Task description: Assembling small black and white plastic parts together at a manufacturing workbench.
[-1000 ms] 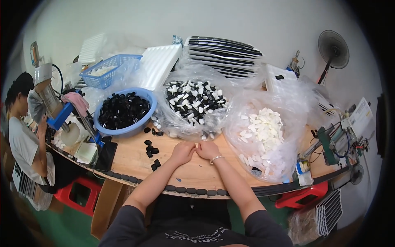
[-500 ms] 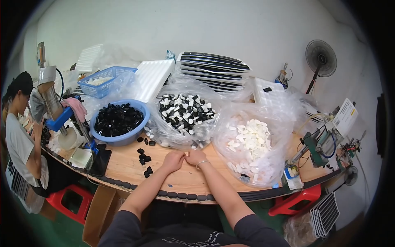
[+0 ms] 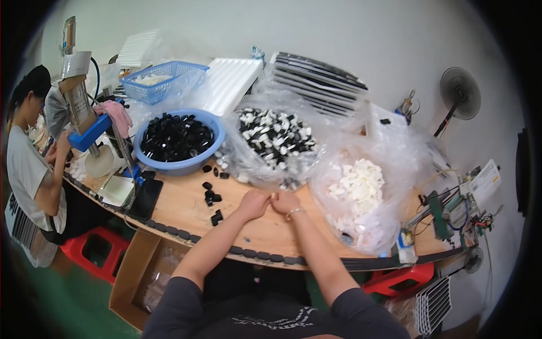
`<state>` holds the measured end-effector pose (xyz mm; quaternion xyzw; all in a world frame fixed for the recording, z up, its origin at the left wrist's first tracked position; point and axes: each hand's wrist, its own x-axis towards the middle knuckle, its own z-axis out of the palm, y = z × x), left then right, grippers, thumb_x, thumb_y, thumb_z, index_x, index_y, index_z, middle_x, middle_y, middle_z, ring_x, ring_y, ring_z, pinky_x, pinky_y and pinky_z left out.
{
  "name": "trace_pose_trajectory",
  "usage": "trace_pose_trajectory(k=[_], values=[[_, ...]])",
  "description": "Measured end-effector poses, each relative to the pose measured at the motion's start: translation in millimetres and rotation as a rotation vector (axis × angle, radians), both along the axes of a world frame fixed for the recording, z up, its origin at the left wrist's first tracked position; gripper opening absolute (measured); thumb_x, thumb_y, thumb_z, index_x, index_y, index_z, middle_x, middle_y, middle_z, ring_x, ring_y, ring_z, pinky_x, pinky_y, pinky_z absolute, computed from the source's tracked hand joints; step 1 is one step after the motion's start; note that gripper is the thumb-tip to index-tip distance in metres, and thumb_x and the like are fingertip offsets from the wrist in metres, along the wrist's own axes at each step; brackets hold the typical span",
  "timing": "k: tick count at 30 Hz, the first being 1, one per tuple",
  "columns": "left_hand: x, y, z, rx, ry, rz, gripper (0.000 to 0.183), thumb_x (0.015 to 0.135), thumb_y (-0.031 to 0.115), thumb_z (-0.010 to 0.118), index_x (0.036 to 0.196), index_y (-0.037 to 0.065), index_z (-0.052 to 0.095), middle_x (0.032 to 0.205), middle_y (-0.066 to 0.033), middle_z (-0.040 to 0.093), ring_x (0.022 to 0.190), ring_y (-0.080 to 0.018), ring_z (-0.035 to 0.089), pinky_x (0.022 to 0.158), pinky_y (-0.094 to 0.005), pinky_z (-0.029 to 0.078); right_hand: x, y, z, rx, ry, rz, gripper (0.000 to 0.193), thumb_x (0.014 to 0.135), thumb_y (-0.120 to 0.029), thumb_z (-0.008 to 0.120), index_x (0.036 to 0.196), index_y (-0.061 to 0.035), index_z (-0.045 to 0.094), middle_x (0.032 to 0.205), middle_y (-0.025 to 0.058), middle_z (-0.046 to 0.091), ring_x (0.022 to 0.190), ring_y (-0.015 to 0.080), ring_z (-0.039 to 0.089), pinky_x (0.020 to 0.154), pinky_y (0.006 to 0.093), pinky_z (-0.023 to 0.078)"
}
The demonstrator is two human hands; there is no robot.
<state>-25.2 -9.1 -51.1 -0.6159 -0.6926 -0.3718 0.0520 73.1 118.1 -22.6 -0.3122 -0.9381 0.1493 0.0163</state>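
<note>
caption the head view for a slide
Left hand and right hand close together at a wooden table holding a blue basin, black-and-white pieces and white pieces.

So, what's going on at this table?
Someone has their left hand and right hand together over the wooden table, fingertips meeting; whatever they may be pinching is too small to make out. Just beyond lies a heap of mixed black and white pieces, with a blue tub of black ones to its left and a pile of white pieces to its right. Another person is at the far left.
</note>
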Motion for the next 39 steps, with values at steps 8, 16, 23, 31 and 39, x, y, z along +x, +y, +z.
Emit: trace_pose_trajectory(k=[8,16,23,31,39], values=[[3.5,-12.1,17.1,-0.189,-0.010,0.075,0.022,0.080,0.020,0.061,0.095,0.004,0.059,0.098,-0.0183,0.058,0.085,-0.0371,0.061,0.075,-0.0474,0.049,-4.1,-18.1,6.4,0.029,0.040,-0.186,0.052,0.079,-0.052,0.060,0.102,-0.0055,0.067,0.098,0.0189,0.067,0.094,0.0352,0.064,0.078,0.0437,0.053],[-5.4,-10.8,37.8,0.045,-0.069,0.087,0.037,0.084,0.023,0.064,0.111,-0.002,0.058,0.102,-0.0190,0.058,0.086,-0.0278,0.057,0.073,-0.0368,0.047,11.7,-22.3,1.9,-0.060,0.153,-0.226,0.039,0.072,-0.044,0.067,0.078,-0.0056,0.068,0.085,0.0143,0.069,0.081,0.0305,0.067,0.069,0.0433,0.054],[35.7,-31.9,70.7,0.676,-0.029,0.015,0.032,0.086,0.002,0.060,0.116,-0.004,0.052,0.100,-0.0151,0.056,0.074,-0.0242,0.051,0.064,-0.0317,0.042,89.6,-45.1,25.7,-0.440,0.370,-0.044,0.033,0.075,-0.038,0.066,0.076,-0.0043,0.067,0.074,0.0139,0.068,0.071,0.0293,0.066,0.065,0.0383,0.052],[150.1,-101.7,-21.5,0.130,0.247,-0.863,0.027,0.077,0.009,0.065,0.101,0.000,0.061,0.079,-0.0127,0.060,0.068,-0.0272,0.057,0.060,-0.0386,0.044,161.7,-88.0,-2.4,-0.240,0.638,-0.197,0.024,0.077,-0.031,0.066,0.079,-0.0070,0.066,0.074,0.0119,0.066,0.072,0.0315,0.065,0.066,0.0418,0.050],[163.7,-94.7,-48.7,-0.040,-0.040,-0.682,0.018,0.087,0.001,0.055,0.103,-0.005,0.061,0.082,-0.0195,0.062,0.069,-0.0364,0.059,0.063,-0.0414,0.048,257.3,-135.7,-19.6,0.297,1.173,-0.102,0.014,0.076,-0.013,0.069,0.086,-0.0079,0.060,0.086,0.0083,0.061,0.079,0.0274,0.061,0.067,0.0357,0.050]])
